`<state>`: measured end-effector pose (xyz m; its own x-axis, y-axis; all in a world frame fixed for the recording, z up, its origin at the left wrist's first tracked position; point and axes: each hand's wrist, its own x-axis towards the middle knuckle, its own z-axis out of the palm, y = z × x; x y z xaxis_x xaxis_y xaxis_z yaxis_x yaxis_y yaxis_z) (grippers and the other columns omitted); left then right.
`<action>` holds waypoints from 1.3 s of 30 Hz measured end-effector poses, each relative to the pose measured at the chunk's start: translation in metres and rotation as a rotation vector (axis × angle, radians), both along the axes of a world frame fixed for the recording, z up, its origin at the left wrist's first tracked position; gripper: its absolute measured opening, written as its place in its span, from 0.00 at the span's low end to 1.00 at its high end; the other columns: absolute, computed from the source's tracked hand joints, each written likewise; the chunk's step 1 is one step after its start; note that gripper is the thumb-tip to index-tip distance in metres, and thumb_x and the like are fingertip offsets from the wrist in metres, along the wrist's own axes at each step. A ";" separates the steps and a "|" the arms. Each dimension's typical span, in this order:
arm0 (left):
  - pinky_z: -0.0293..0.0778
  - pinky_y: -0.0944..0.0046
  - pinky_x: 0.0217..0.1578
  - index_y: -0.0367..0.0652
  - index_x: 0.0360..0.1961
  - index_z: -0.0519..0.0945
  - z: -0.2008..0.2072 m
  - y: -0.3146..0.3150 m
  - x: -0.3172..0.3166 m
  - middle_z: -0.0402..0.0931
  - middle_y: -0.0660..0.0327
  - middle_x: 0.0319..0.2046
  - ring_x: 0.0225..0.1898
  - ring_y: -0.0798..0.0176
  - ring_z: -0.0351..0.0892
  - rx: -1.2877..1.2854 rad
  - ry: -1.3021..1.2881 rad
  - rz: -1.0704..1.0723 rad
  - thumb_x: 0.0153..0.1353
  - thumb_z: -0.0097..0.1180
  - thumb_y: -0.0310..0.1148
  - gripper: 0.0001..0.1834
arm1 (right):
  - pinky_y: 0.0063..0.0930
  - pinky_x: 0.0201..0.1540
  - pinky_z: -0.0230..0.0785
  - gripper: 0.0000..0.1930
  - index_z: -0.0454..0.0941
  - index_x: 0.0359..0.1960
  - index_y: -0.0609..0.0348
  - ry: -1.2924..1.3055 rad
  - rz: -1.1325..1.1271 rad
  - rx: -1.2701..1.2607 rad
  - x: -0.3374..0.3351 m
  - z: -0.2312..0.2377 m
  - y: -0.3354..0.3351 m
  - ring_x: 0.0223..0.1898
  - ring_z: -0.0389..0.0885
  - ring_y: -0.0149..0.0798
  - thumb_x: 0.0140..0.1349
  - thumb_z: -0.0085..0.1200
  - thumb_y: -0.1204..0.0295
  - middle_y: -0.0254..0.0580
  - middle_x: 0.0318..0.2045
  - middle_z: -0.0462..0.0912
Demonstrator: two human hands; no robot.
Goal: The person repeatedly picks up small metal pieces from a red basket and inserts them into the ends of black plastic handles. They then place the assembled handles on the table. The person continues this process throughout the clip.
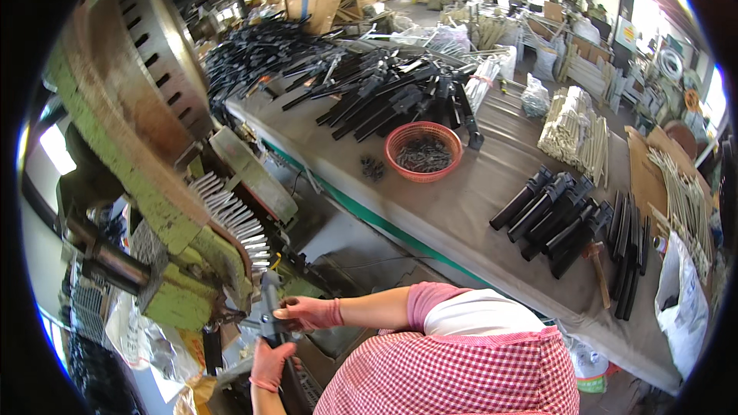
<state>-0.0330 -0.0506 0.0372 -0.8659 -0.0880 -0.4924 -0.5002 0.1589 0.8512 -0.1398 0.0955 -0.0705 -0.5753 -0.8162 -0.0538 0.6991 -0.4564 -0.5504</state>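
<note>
A long dark metal part point(270, 304), tube-like with a greyish upper end, is tilted beside the green press at the lower left. My left hand point(270, 363), in a pinkish glove, is closed round its lower length. Higher up, my right hand point(307, 313), also gloved, has its fingers closed at the side of the same part. What lies under the right fingertips is too small to make out. The part's upper end is close to the lower head of the green press point(181, 284).
A large flywheel point(142, 61) rises at the left. On the long table point(430, 207) are a red basket point(423, 177) of small dark pieces, heaped black tube assemblies point(384, 92), more black tubes point(553, 215), a hammer point(598, 273) and bundled pale rods point(573, 131).
</note>
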 end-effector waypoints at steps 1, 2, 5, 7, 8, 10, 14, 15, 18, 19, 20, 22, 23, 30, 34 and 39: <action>0.79 0.59 0.18 0.36 0.48 0.69 -0.003 0.009 0.003 0.76 0.56 0.27 0.17 0.59 0.77 0.143 -0.024 -0.027 0.55 0.62 0.24 0.20 | 0.34 0.52 0.73 0.18 0.76 0.48 0.55 -0.056 0.052 -0.178 0.007 -0.006 0.011 0.45 0.80 0.33 0.63 0.64 0.59 0.36 0.47 0.81; 0.80 0.58 0.19 0.36 0.48 0.69 -0.010 0.019 0.002 0.76 0.56 0.27 0.18 0.58 0.78 0.210 -0.121 -0.030 0.55 0.62 0.24 0.21 | 0.35 0.55 0.71 0.20 0.76 0.50 0.56 -0.067 0.016 -0.129 0.012 -0.010 0.019 0.47 0.80 0.34 0.63 0.63 0.58 0.37 0.49 0.80; 0.81 0.61 0.25 0.36 0.49 0.70 -0.036 0.041 0.000 0.77 0.58 0.29 0.25 0.60 0.81 0.355 -0.152 -0.116 0.57 0.62 0.24 0.20 | 0.33 0.51 0.73 0.20 0.75 0.47 0.58 -0.093 -0.062 -0.083 0.026 -0.017 0.046 0.43 0.80 0.35 0.62 0.64 0.58 0.37 0.41 0.82; 0.79 0.64 0.31 0.37 0.50 0.72 -0.055 0.051 0.004 0.78 0.61 0.31 0.31 0.65 0.80 0.358 -0.097 -0.184 0.56 0.63 0.24 0.21 | 0.29 0.39 0.75 0.18 0.73 0.40 0.54 -0.135 -0.249 0.119 0.026 -0.010 0.066 0.35 0.81 0.33 0.59 0.67 0.58 0.34 0.33 0.80; 0.75 0.66 0.35 0.37 0.50 0.74 -0.062 0.053 0.004 0.77 0.63 0.33 0.34 0.69 0.77 0.318 -0.120 -0.311 0.54 0.64 0.25 0.22 | 0.28 0.29 0.74 0.19 0.71 0.37 0.51 -0.145 -0.367 0.129 0.020 -0.004 0.080 0.28 0.80 0.31 0.56 0.69 0.57 0.32 0.28 0.79; 0.74 0.65 0.42 0.34 0.53 0.73 -0.072 0.061 0.004 0.78 0.61 0.41 0.39 0.67 0.76 0.187 -0.055 -0.374 0.55 0.67 0.29 0.25 | 0.31 0.29 0.75 0.17 0.72 0.35 0.52 -0.144 -0.573 0.233 -0.002 0.013 0.118 0.25 0.81 0.34 0.57 0.68 0.58 0.34 0.26 0.79; 0.74 0.65 0.38 0.36 0.47 0.75 -0.070 0.108 -0.030 0.78 0.61 0.36 0.37 0.67 0.76 0.060 0.018 -0.415 0.54 0.66 0.27 0.20 | 0.36 0.32 0.79 0.14 0.72 0.34 0.55 -0.120 -0.885 0.154 -0.078 0.045 0.220 0.25 0.80 0.37 0.58 0.65 0.62 0.38 0.25 0.78; 0.73 0.65 0.34 0.36 0.43 0.75 -0.064 0.125 -0.040 0.77 0.62 0.30 0.33 0.67 0.76 0.053 0.097 -0.439 0.52 0.66 0.27 0.17 | 0.37 0.33 0.80 0.15 0.71 0.35 0.56 -0.067 -0.901 0.104 -0.094 0.051 0.242 0.25 0.80 0.37 0.58 0.65 0.63 0.38 0.25 0.77; 0.71 0.65 0.25 0.38 0.39 0.74 -0.051 0.180 -0.074 0.74 0.63 0.26 0.24 0.68 0.75 0.064 0.193 -0.472 0.52 0.64 0.24 0.14 | 0.39 0.35 0.80 0.18 0.68 0.39 0.58 -0.028 -1.062 0.026 -0.125 0.061 0.288 0.27 0.77 0.36 0.57 0.66 0.65 0.38 0.28 0.73; 0.71 0.66 0.23 0.38 0.39 0.74 -0.046 0.195 -0.084 0.74 0.63 0.25 0.22 0.68 0.74 0.110 0.200 -0.475 0.53 0.64 0.24 0.14 | 0.38 0.35 0.80 0.18 0.69 0.39 0.57 -0.047 -1.044 0.131 -0.126 0.063 0.293 0.27 0.77 0.36 0.58 0.66 0.63 0.37 0.28 0.74; 0.67 0.68 0.19 0.38 0.37 0.73 -0.045 0.213 -0.092 0.73 0.64 0.23 0.18 0.70 0.71 0.220 0.188 -0.400 0.53 0.64 0.24 0.12 | 0.37 0.34 0.80 0.18 0.69 0.39 0.56 -0.060 -0.983 0.087 -0.122 0.064 0.293 0.27 0.77 0.35 0.59 0.66 0.62 0.37 0.28 0.74; 0.67 0.68 0.19 0.38 0.37 0.74 -0.047 0.239 -0.105 0.73 0.65 0.23 0.18 0.71 0.71 0.163 0.144 -0.385 0.54 0.64 0.24 0.12 | 0.34 0.36 0.78 0.17 0.70 0.39 0.55 -0.120 -0.992 -0.007 -0.108 0.061 0.283 0.29 0.77 0.34 0.61 0.65 0.60 0.35 0.27 0.75; 0.67 0.68 0.19 0.38 0.37 0.74 -0.050 0.249 -0.113 0.73 0.65 0.23 0.18 0.71 0.71 0.144 0.139 -0.373 0.54 0.64 0.24 0.12 | 0.33 0.39 0.77 0.17 0.71 0.40 0.55 0.114 -1.088 0.046 -0.100 0.057 0.277 0.31 0.78 0.33 0.61 0.65 0.60 0.34 0.28 0.76; 0.74 0.60 0.51 0.34 0.55 0.76 -0.074 0.253 -0.133 0.82 0.51 0.46 0.48 0.59 0.81 0.098 0.251 -0.532 0.64 0.58 0.39 0.23 | 0.35 0.31 0.76 0.05 0.76 0.26 0.59 -0.104 -0.472 0.551 -0.093 -0.023 0.281 0.24 0.76 0.36 0.58 0.55 0.74 0.39 0.24 0.78; 0.75 0.66 0.48 0.33 0.55 0.74 -0.098 0.215 -0.098 0.81 0.54 0.44 0.45 0.65 0.81 -0.136 0.166 -0.350 0.62 0.60 0.34 0.23 | 0.37 0.24 0.75 0.09 0.77 0.22 0.62 -0.140 -0.247 0.824 -0.171 -0.013 0.327 0.20 0.77 0.40 0.62 0.54 0.74 0.42 0.19 0.76; 0.75 0.68 0.46 0.35 0.55 0.74 -0.142 0.202 -0.064 0.81 0.57 0.42 0.43 0.66 0.80 -0.012 -0.042 -0.094 0.66 0.59 0.32 0.19 | 0.32 0.35 0.73 0.16 0.76 0.42 0.65 0.643 -1.215 0.754 -0.386 0.094 0.331 0.33 0.78 0.32 0.58 0.61 0.66 0.42 0.33 0.80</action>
